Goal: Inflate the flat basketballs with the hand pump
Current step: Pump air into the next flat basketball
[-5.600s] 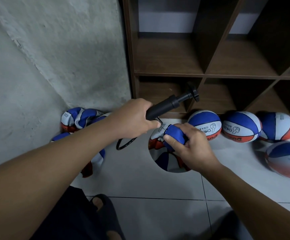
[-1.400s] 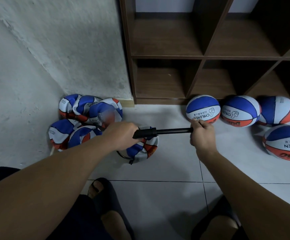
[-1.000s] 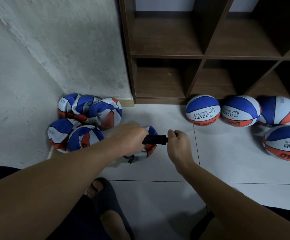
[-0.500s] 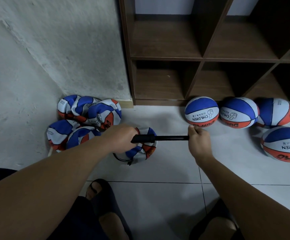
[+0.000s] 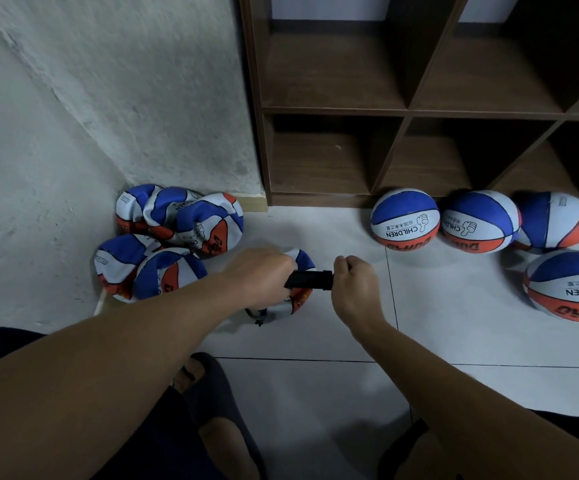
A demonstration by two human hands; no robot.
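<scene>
A black hand pump (image 5: 310, 280) lies level over a crumpled blue, white and orange basketball (image 5: 298, 306) on the floor tiles. My left hand (image 5: 258, 275) grips the pump's barrel. My right hand (image 5: 355, 289) grips the handle, which is pushed in close against the barrel, so the rod is hidden. A dark hose end (image 5: 258, 318) shows under my left wrist. Several flat balls (image 5: 177, 237) are heaped in the wall corner at left. Round, firm balls (image 5: 405, 220) stand along the shelf base at right.
A dark wooden cubby shelf (image 5: 402, 112) with bare compartments stands ahead. A rough concrete wall (image 5: 108, 98) closes the left side. My sandalled foot (image 5: 212, 393) and knees are at the bottom edge. A pale stick (image 5: 100, 304) pokes out beneath the flat balls.
My right hand has pushed the pump handle leftward into the barrel; half a second ago the rod was drawn out. My left hand has stayed in place on the barrel.
</scene>
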